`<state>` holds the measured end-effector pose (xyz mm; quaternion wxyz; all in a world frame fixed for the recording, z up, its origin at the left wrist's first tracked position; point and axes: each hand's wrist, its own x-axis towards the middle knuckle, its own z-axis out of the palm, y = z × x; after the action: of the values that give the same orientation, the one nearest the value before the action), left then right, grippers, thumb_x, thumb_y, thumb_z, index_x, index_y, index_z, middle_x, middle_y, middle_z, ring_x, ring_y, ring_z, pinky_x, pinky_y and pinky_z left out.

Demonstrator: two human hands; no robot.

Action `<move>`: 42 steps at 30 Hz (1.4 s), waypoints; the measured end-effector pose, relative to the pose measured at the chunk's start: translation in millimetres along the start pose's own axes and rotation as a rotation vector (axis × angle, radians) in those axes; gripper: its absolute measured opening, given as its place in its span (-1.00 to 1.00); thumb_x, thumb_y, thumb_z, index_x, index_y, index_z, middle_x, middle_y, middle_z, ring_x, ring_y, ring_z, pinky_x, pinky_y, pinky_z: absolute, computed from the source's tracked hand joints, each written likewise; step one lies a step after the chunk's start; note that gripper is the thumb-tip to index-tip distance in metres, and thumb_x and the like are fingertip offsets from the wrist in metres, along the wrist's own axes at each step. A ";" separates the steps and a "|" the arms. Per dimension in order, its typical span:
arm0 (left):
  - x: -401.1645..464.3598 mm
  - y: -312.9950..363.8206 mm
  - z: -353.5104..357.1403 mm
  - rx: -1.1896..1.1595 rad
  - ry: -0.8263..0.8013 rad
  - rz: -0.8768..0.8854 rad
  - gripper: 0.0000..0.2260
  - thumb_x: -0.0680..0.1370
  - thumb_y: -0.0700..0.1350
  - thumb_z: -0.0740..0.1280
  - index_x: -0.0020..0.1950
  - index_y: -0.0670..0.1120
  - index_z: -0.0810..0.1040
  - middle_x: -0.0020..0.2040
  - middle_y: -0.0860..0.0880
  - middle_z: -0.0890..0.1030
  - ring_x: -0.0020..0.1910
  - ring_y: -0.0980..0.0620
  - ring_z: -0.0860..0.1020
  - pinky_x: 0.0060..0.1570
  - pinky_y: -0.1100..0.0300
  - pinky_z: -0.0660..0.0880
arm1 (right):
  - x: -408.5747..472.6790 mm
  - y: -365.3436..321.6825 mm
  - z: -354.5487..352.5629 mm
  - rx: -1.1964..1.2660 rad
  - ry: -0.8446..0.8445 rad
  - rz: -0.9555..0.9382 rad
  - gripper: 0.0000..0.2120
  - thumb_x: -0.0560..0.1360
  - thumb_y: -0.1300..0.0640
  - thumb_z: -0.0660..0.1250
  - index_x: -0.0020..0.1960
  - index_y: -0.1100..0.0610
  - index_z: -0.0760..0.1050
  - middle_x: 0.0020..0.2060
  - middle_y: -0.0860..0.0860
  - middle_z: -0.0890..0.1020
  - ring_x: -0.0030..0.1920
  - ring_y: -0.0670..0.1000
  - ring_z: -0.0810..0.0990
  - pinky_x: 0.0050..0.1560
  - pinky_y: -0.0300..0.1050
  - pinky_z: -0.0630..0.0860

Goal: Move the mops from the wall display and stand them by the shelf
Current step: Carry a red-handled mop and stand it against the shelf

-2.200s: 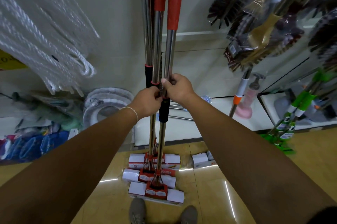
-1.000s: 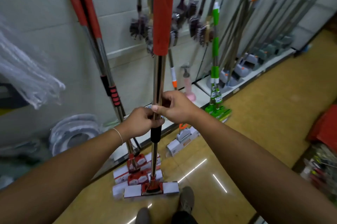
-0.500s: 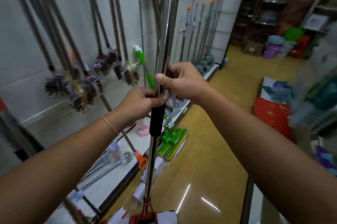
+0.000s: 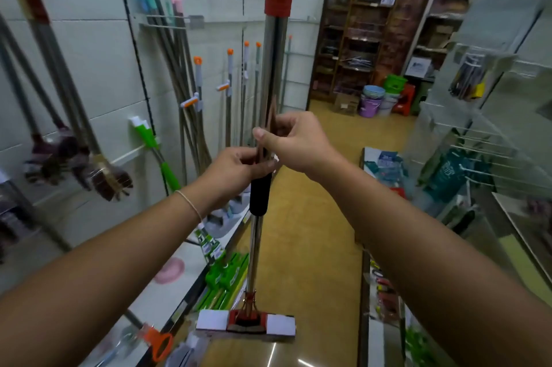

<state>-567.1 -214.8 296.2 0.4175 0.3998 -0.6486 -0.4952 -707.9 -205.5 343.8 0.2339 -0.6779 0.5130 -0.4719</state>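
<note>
Moved: I now face down the aisle; wall display sits further left.
Mop (image 4: 259,193): upright, head above floor.
Left hand (image 4: 236,171): fingers grip pole.
Right hand (image 4: 294,139): fingers grip pole above.

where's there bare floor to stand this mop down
Bare floor runs down the aisle ahead, between the wall display's low ledge and the right-hand shelf. Crowded: green mop heads along the ledge, buckets at the far end.
</note>
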 end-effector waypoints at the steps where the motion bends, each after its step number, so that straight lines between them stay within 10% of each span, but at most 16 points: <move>1: 12.6 1.7 3.9 -0.003 -0.008 0.004 -0.73 0.34 0.02 0.51 -0.10 -0.15 0.69 -0.02 -0.33 0.65 -0.02 -0.18 0.62 0.19 -0.19 0.46 | 7.5 4.4 -5.2 -0.021 0.025 -0.001 -0.62 0.37 -0.10 0.43 -0.21 0.26 0.61 -0.29 0.26 0.65 -0.34 0.04 0.57 -0.28 0.17 0.57; 5: 70.5 5.8 22.3 -0.032 -0.066 0.039 -0.96 0.51 -0.21 0.41 -0.09 -0.12 0.65 -0.09 -0.15 0.67 -0.02 -0.06 0.61 0.17 -0.05 0.49 | 45.9 24.7 -29.1 -0.063 0.092 0.024 -0.68 0.46 -0.03 0.43 -0.22 0.24 0.60 -0.36 0.21 0.62 -0.36 0.07 0.58 -0.32 0.09 0.54; 11: 176.8 -1.9 47.8 -0.037 -0.154 0.092 -0.97 0.54 -0.20 0.38 -0.05 -0.12 0.60 -0.23 -0.01 0.61 -0.34 0.24 0.57 -0.39 0.44 0.41 | 119.3 69.6 -58.7 -0.102 0.236 0.065 -0.76 0.52 0.05 0.42 -0.26 0.16 0.60 -0.40 0.07 0.62 -0.42 -0.11 0.52 -0.40 -0.20 0.44; 17: 280.1 -3.1 67.3 -0.056 -0.271 0.078 -0.95 0.50 -0.15 0.43 -0.07 -0.01 0.62 -0.13 -0.03 0.65 0.04 -0.11 0.61 0.18 -0.08 0.52 | 188.9 104.2 -91.5 -0.180 0.400 0.072 -0.70 0.49 0.04 0.45 -0.31 0.21 0.56 -0.49 -0.03 0.48 -0.46 -0.11 0.41 -0.41 -0.20 0.34; 27: 395.1 -11.2 110.7 -0.094 -0.450 0.042 -0.92 0.53 -0.19 0.40 -0.15 -0.05 0.59 -0.19 -0.04 0.62 -0.09 -0.02 0.59 0.12 0.03 0.53 | 279.8 151.2 -150.6 -0.230 0.555 0.108 -0.69 0.50 0.01 0.43 -0.39 0.04 0.53 -0.65 -0.18 0.35 -0.56 -0.19 0.32 -0.46 -0.34 0.25; 32: 457.7 -26.5 127.2 -0.064 -0.523 0.047 -0.93 0.52 -0.17 0.41 -0.16 -0.05 0.60 -0.27 0.07 0.65 -0.32 0.22 0.62 -0.31 0.39 0.53 | 326.5 198.3 -173.5 -0.216 0.591 0.128 -0.65 0.47 -0.04 0.45 -0.25 0.25 0.61 -0.55 -0.12 0.37 -0.51 -0.13 0.32 -0.40 -0.17 0.31; 42: 626.7 -13.5 169.1 0.199 -0.665 0.102 -0.87 0.47 -0.18 0.46 -0.01 -0.17 0.66 -0.12 -0.03 0.71 -0.11 0.11 0.67 -0.10 0.33 0.58 | 443.0 281.5 -254.4 -0.120 0.634 0.071 -0.79 0.39 -0.06 0.52 -0.24 0.09 0.67 -0.50 -0.18 0.56 -0.46 -0.20 0.49 -0.39 -0.28 0.40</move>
<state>-932.1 -749.3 347.1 0.1667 0.2225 -0.8133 -0.5112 -1052.7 -671.5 408.7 0.0383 -0.4914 0.6104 -0.6200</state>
